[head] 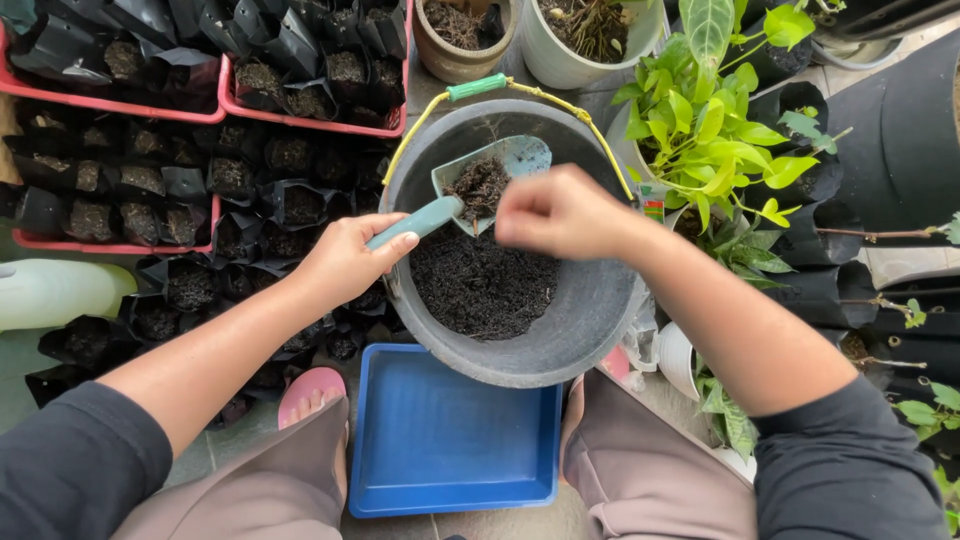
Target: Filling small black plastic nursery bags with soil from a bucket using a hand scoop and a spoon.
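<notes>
My left hand (345, 258) grips the handle of a pale teal trowel (505, 157), whose scoop carries dark soil over a grey bucket (585, 325). The bucket holds dark soil (480, 290) and has a yellow wire handle with a green grip (477, 87). My right hand (555, 212) hovers over the bucket beside the scoop, fingers bunched near the soil on the trowel; whether it pinches anything is hidden.
A blue tray (450, 440) lies between my knees below the bucket. Several black grow bags of soil (190, 285) fill the left, some in red trays (310, 120). Potted leafy plants (700, 130) stand right. A white jug (50, 292) lies far left.
</notes>
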